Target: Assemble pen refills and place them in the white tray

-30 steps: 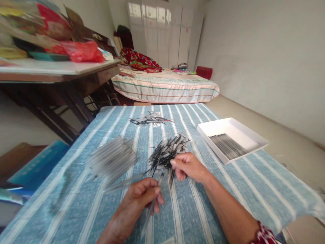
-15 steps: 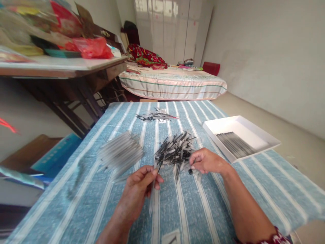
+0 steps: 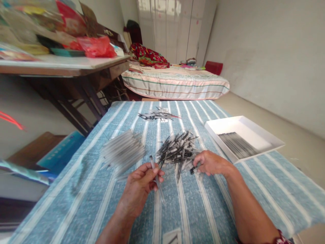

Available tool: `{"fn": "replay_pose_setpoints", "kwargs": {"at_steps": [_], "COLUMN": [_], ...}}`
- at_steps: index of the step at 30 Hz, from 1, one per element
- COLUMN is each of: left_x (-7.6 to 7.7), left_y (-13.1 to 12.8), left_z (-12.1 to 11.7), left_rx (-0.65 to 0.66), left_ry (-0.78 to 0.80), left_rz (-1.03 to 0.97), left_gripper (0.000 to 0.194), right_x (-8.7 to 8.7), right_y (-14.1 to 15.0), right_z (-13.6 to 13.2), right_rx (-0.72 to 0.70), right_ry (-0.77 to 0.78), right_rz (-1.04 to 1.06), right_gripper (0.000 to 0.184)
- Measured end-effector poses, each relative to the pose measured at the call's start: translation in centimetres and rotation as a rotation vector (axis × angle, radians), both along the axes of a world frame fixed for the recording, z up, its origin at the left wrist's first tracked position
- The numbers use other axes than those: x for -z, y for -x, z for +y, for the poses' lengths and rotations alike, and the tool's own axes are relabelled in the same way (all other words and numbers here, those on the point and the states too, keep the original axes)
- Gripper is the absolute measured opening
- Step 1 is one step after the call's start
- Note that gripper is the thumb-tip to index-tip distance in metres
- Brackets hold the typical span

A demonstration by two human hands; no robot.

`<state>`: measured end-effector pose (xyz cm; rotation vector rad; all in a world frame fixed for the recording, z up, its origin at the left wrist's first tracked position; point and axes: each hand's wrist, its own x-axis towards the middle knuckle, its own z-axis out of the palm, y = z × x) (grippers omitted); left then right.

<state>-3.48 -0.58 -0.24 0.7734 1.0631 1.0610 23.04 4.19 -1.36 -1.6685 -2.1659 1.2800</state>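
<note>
My left hand (image 3: 141,185) is closed around a thin clear tube (image 3: 156,178) that sticks up and down out of its fingers. My right hand (image 3: 209,163) rests at the right edge of a heap of small black-and-clear pen parts (image 3: 177,151), its fingers pinched on a small dark piece from the heap. A pile of clear tubes (image 3: 123,152) lies to the left of the heap, blurred. All this sits on a table with a blue striped cloth (image 3: 203,210).
A white tray (image 3: 273,141) holding a row of dark thin rods lies at the table's right edge. A small cluster of dark parts (image 3: 157,115) lies at the far end. A cluttered wooden table (image 3: 63,66) stands left, a bed (image 3: 175,83) behind.
My left hand has turned the clear tube so its top now points up-left. My right hand moved right along the heap and settled at its right edge.
</note>
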Motion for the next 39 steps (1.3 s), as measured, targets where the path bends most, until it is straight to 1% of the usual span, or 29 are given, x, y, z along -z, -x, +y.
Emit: {"fn": "replay_pose_setpoints", "kwargs": {"at_steps": [3,8,15,18,21,26,29,32,36,39], "left_x": [0.1,0.3,0.2,-0.1,-0.1,0.0,0.1,0.0,0.1,0.1], "left_y": [0.0,-0.1,-0.3,-0.5,-0.6,-0.8,-0.7,-0.7,-0.6,-0.6], "left_z": [0.0,-0.1,-0.3,-0.5,-0.6,-0.7,-0.7,-0.7,-0.7,-0.6], "left_rx": [0.001,0.021,0.062,0.078,0.078,0.105,0.106,0.103,0.096,0.085], "left_ry": [-0.001,0.009,0.019,0.029,0.013,0.021,0.024,0.026,0.024,0.028], "left_rz": [0.006,0.012,0.019,0.036,0.05,0.054,0.061,0.056,0.045,0.035], "left_gripper": [0.018,0.018,0.019,0.018,0.016,0.016,0.016,0.016,0.016,0.017], "right_x": [0.0,-0.2,-0.8,-0.6,-0.2,0.2,-0.2,-0.8,-1.2,-1.2], "right_y": [0.3,0.7,1.0,1.2,1.3,1.5,2.1,3.0,4.1,4.6], "right_z": [-0.1,-0.1,-0.5,-0.5,-0.4,-0.4,-0.6,-0.9,-1.4,-1.6], "right_rx": [-0.023,-0.042,-0.01,-0.014,-0.011,-0.003,-0.031,-0.092,-0.178,-0.199], "right_ry": [-0.037,-0.069,-0.001,0.007,-0.018,-0.093,-0.23,-0.331,-0.369,-0.399], "right_rz": [-0.026,-0.044,-0.063,-0.045,-0.045,-0.058,-0.1,-0.197,-0.352,-0.439], "right_gripper": [0.023,0.019,0.02,0.017,0.016,0.015,0.012,0.008,0.009,0.012]}}
